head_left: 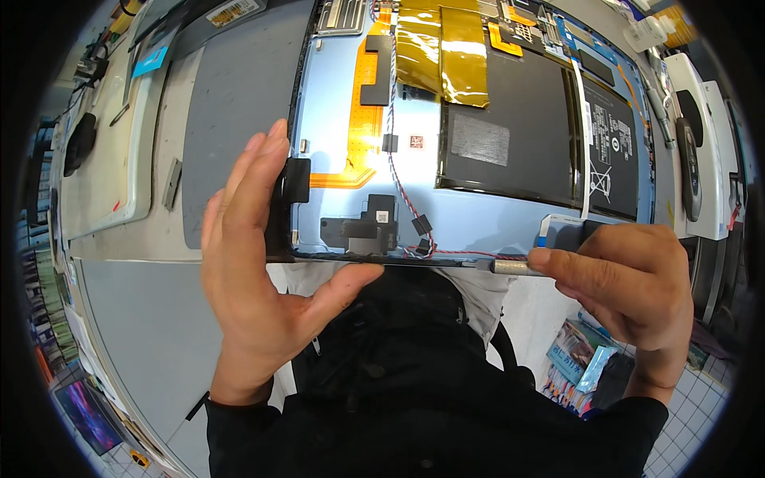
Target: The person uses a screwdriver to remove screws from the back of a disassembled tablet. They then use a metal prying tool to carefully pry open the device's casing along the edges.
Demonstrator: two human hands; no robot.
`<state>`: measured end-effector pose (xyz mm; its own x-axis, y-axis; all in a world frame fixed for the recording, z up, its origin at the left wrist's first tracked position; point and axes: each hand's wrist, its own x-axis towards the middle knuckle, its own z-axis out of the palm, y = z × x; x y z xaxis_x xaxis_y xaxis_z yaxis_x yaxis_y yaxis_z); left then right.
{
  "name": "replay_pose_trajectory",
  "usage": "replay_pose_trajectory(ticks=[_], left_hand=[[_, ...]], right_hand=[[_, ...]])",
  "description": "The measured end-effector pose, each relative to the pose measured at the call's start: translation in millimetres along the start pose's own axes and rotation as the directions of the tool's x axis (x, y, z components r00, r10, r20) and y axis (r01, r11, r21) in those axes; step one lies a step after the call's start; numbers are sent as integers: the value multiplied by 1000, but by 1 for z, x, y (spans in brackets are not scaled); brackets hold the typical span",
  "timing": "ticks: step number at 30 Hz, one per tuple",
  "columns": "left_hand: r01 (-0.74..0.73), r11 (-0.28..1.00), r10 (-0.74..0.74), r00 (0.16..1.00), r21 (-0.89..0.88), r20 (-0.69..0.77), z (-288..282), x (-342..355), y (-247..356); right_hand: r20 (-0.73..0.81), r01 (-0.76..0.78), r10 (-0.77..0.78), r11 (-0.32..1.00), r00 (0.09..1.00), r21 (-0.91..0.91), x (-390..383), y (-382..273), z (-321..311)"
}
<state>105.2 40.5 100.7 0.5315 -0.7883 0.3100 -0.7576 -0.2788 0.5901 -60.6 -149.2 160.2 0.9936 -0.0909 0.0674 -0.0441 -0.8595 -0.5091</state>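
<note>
One flat electronic device [494, 209] lies with its inside uncovered at the near edge of the counter [163, 239], its lower edge toward the person, likely so that this edge is within easy reach. The left hand [249, 255] is spread around its lower left corner, the fingers up along the left side and the thumb along the lower edge, apparently to steady the frame. The right hand [629, 275] pinches one slim metal tool [511, 266] between thumb and fingers, laid lengthwise along the lower edge, seemingly for a low angle against the rim; whether its tip enters a gap, I cannot tell. Inside the device are two black battery blocks, a wide one [542, 135] and a labelled one [612, 147], with one white flat cable [586, 143] running between them; two gold tape strips [418, 48] sit side by side above, partly over the wide block. To their left run one orange flex cable [362, 151] and one twisted wire bundle [392, 119]. Farther out, one grey mat [239, 103] lies to the left, then one white tray [96, 199]; on the right is one black handheld tool [688, 167].
</note>
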Motion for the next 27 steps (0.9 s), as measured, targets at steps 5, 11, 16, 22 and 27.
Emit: replay_pose_trajectory(ticks=[5,11,16,22,27], left_hand=[[13,999,-12,1000,-34,15,2,0,1],[23,998,-20,999,-56,46,1,0,3],[36,998,-34,999,-43,42,3,0,4],[-7,1000,6,999,25,47,2,1,7],[-37,998,35,998,53,49,2,3,7]], right_hand=[[29,-11,10,1000,1000,16,4,-2,-2],[33,-15,15,1000,999,13,6,-4,1],[56,-6,7,1000,998,-13,10,-6,1],[52,19,-17,999,999,-33,16,-9,2],[71,36,-32,997,997,-63,20,-11,1]])
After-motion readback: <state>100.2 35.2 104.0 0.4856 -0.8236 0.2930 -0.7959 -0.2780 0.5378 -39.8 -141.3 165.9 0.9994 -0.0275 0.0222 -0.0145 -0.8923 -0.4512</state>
